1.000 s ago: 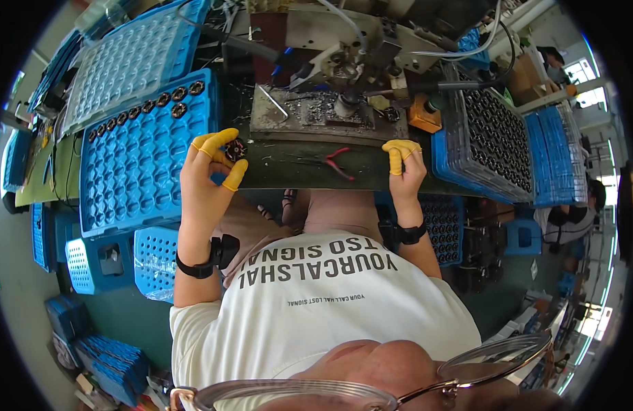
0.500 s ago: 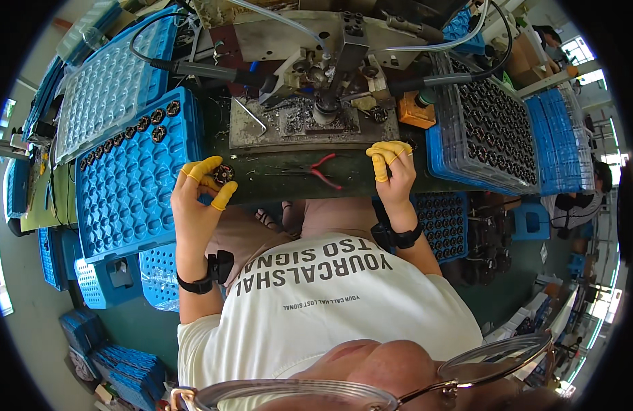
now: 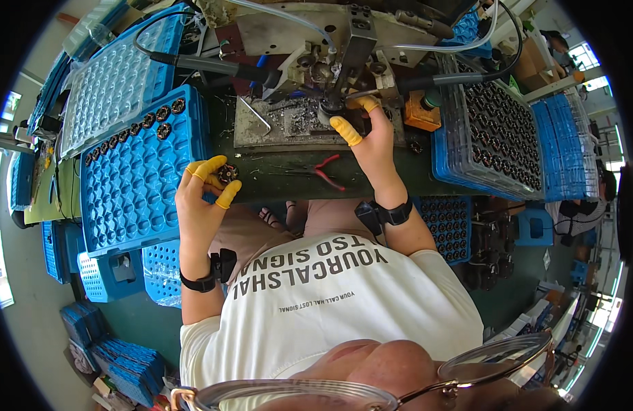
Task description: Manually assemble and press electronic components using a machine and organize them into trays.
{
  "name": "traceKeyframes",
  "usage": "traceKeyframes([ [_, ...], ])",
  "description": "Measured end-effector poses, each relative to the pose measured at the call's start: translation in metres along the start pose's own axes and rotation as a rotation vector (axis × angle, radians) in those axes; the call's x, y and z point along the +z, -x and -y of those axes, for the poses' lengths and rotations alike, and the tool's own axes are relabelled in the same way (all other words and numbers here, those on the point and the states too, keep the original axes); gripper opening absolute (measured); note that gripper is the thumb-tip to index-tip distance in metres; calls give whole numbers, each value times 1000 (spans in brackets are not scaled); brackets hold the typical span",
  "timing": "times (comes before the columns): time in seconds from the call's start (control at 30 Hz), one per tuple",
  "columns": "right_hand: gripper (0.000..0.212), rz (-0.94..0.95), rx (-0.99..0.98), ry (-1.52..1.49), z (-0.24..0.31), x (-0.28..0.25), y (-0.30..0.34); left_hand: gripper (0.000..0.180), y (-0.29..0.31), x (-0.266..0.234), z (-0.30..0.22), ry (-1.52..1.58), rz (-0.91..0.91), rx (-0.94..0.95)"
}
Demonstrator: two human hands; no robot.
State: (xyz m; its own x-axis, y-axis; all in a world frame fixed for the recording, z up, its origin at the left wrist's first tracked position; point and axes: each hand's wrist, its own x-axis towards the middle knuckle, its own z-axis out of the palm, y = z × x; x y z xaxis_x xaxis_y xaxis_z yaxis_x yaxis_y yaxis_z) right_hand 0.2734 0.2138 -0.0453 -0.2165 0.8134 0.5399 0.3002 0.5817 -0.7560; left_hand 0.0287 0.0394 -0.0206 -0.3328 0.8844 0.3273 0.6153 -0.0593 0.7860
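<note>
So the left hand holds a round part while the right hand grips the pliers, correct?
Not quite: in the head view, the right hand is by the machine's post and the pliers lie on the bench. The left hand does hold the round part.

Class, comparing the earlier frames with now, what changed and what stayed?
The right-hand grip moved forward and leftward, from over the bench's front to beside the machine's metal post; whether it holds anything is unclear. The left-hand grip still holds the round wound core; the red-handled pliers stay put.
</note>
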Motion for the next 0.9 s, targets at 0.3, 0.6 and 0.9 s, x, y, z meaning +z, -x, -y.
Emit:
traceKeyframes([
  [0.3,44,44,24,-113,14,5,-12,42,-1,0,1,1,2,3],
  [0.6,39,46,-142,35,21,-1,-18,41,0,-1,0,-24,12,23],
  [0.9,44,74,-100,-50,21,-1,-21,43,0,-1,0,-62,6,36],
])
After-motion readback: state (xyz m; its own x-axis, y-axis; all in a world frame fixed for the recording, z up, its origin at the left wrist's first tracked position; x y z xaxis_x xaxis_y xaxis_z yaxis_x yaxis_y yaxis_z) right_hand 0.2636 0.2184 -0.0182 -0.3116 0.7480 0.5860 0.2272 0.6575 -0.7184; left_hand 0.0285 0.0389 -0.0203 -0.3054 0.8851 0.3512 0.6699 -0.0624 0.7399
